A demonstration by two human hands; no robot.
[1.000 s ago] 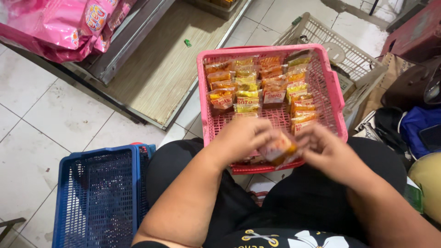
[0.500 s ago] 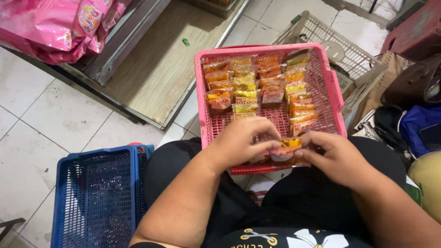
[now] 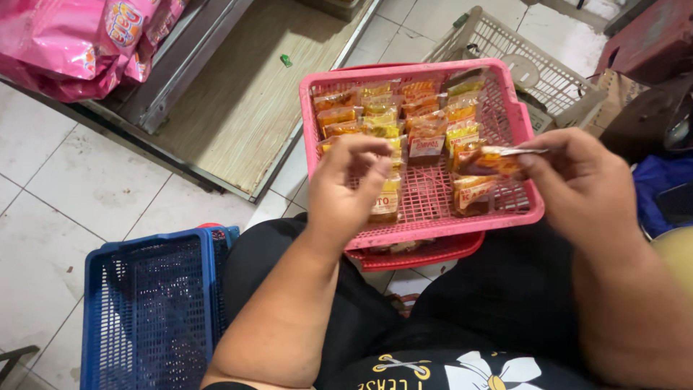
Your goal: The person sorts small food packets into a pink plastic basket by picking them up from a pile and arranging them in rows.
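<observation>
Orange sachet (image 3: 487,159) half hidden in right hand (image 3: 577,184).

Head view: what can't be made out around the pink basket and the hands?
- Left hand covers the sachet beneath it; whether the fingers grip it is hidden.
- Second red basket beneath the pink basket: only its front rim shows.
- Right hand pinches a sachet; motion blur hides its print.
- Beige basket: contents too indistinct to identify.
- Blue crate: cut off by the bottom edge.
</observation>
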